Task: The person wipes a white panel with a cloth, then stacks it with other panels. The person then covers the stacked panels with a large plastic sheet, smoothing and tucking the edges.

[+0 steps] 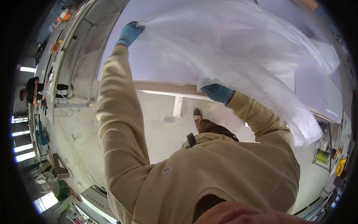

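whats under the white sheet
A pale lilac surface shows past the edges of the sheet, to its left and at the right. Whatever lies beneath its middle is covered, so anything else there can't be made out.

Head view, taken through the left of two fisheye cameras worn side by side on the wearer's head. The lens faces steeply down, upright and unmirrored. The wearer's torso [223,168], below the right hand [217,92], lies nearest; the left hand [129,34] appears higher in the field. Beyond the right hand spreads the counter [164,67], partly screened from the lens by the sheet [223,37]. The wide field reaches a distant co-worker [33,91] left of the left hand; edges bow toward the dark rim.
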Demonstrator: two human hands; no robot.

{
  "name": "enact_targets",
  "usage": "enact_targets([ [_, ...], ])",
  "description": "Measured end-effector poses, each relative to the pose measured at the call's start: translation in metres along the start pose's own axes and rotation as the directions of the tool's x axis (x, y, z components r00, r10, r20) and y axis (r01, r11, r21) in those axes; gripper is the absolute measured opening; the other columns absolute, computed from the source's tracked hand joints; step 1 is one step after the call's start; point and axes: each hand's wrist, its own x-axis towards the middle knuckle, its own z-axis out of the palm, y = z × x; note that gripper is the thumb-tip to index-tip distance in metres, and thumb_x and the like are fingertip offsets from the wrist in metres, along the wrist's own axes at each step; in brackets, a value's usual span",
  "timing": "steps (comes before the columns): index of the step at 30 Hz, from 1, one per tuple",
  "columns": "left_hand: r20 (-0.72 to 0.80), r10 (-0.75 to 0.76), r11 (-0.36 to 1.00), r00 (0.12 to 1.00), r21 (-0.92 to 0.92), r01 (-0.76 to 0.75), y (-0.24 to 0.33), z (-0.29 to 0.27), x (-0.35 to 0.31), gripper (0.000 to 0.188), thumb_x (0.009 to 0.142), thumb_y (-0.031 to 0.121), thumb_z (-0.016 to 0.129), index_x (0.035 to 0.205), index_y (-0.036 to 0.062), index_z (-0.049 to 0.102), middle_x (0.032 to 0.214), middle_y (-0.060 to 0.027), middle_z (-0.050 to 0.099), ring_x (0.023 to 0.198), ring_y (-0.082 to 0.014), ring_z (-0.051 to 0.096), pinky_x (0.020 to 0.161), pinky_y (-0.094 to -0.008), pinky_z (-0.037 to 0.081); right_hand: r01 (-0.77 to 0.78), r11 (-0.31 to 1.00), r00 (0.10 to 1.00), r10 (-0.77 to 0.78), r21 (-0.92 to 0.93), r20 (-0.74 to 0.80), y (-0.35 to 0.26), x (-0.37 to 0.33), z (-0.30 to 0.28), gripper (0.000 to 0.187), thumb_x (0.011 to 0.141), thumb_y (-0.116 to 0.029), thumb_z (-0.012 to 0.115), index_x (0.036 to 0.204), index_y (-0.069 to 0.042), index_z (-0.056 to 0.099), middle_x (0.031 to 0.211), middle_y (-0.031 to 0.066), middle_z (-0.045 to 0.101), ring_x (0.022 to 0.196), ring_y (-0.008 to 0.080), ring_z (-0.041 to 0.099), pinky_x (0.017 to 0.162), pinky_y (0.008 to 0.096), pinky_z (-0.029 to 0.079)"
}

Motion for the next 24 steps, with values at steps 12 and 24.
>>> enact_targets([
  [12,0.053,0.011,0.966,0.999,0.258,-0.024,-0.219,-0.122,0.109,0.054,0.098,0.052,0.074,0.128,0.0069,0.078,0.131,-0.0206,0.078,0.123,-0.044,0.072,0.108,-0.0497,0.056,-0.086,0.996,0.994,0.086,-0.004,0.069,0.0,0.277,0.2,0.021,0.092,-0.004,0.066,0.113,-0.005,0.07,0.11,0.0191,0.073,0.104,0.0424,0.069,0.094,0.0523,0.056],
  [24,0.243,0.255,0.934,0.936,0.189,-0.303,-0.376,-0.166,0.219,0.062,0.1,0.062,0.071,0.112,0.0017,0.078,0.115,-0.0276,0.078,0.111,-0.0499,0.072,0.098,-0.0535,0.057,-0.559,0.801,0.829,0.531,-0.214,-0.178,-0.07,0.434,0.295,0.021,0.093,-0.004,0.065,0.113,-0.004,0.07,0.11,0.019,0.073,0.104,0.0413,0.07,0.095,0.0518,0.056],
])
